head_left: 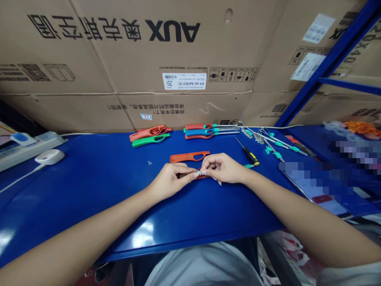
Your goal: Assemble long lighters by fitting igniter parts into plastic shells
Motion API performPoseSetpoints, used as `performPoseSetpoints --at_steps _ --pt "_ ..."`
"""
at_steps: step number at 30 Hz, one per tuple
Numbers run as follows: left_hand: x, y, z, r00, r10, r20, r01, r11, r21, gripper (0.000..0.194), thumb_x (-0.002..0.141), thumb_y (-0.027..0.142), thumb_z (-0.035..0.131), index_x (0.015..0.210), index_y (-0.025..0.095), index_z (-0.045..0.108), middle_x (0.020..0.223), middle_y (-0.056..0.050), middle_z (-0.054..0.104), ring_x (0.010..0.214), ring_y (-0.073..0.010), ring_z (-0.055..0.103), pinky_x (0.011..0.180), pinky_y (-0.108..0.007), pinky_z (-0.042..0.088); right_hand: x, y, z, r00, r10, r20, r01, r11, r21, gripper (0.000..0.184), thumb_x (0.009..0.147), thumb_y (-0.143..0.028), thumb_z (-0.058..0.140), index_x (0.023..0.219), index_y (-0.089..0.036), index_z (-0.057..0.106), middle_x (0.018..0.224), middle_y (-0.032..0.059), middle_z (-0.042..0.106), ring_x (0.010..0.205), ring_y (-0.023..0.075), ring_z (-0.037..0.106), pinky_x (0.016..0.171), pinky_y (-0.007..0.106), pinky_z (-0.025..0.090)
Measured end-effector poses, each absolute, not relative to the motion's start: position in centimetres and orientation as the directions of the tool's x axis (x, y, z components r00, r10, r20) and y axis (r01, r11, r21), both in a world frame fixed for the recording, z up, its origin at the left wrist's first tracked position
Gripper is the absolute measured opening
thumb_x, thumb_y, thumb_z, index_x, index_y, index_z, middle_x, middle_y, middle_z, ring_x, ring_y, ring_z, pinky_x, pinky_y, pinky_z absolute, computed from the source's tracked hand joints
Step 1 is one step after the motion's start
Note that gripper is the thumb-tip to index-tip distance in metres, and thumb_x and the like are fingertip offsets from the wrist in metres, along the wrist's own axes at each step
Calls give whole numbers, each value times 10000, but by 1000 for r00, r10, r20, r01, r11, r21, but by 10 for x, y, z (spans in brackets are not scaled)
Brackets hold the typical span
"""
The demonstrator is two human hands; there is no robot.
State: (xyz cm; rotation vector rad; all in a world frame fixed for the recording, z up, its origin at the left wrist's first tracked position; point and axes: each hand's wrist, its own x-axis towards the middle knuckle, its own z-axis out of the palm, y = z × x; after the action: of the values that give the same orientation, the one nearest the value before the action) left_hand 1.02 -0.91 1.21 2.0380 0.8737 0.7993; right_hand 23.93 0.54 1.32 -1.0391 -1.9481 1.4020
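Note:
My left hand (171, 180) and my right hand (222, 169) meet above the table, both closed in a pinch. Between their fingertips is a small pale part (199, 172). A dark narrow piece shows under my left fingers, mostly covered; whether it joins the pale part I cannot tell. Just below my fingertips shows an orange-red lighter casing half (203, 177), largely hidden by my right hand. Beyond the hands lies an orange lighter casing half (181, 158) with a loop-shaped handle opening. Tiny metal bits (150, 163) lie to the left.
Green lighter casing (149, 140) and red casings (149, 132) lie at the back, beside long-nosed lighters (199, 132). To the right are a yellow-black screwdriver (251, 156), metal lighter tubes (276, 141) and a phone (315, 190). A power strip (32, 147) and white charger (49, 157) sit left; cardboard (125, 79) stands behind.

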Motion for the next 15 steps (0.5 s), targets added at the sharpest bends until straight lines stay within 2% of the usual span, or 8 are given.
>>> performPoseSetpoints --at_steps 2,7,11,15 --pt "11 -10 12 566 789 238 309 -471 826 265 918 376 652 955 165 809 799 -53 759 680 -154 633 630 -248 481 240 6 13 -574 818 -21 275 169 -946 363 820 -489 717 851 -133 652 589 -28 564 425 85 520 362 209 486" --pt "10 -9 14 550 801 235 338 -471 815 243 901 350 664 997 177 805 900 -67 793 724 -178 679 645 -259 505 243 7 17 -565 825 -20 320 196 -927 321 828 -442 720 883 -129 672 661 -5 615 417 50 466 362 172 351" --pt "9 -8 14 514 823 241 376 -469 799 220 879 335 683 979 182 806 883 -55 799 648 -158 658 566 -238 471 246 8 23 -572 820 -10 383 256 -888 312 821 -434 721 927 -142 689 782 25 659 473 58 484 420 192 364" --pt "8 -6 14 496 826 269 376 -484 790 204 872 322 690 967 184 806 857 -47 799 629 -150 648 558 -234 466 246 9 25 -578 813 73 407 364 -837 258 830 -400 701 877 -146 708 833 50 671 612 101 539 543 221 420"
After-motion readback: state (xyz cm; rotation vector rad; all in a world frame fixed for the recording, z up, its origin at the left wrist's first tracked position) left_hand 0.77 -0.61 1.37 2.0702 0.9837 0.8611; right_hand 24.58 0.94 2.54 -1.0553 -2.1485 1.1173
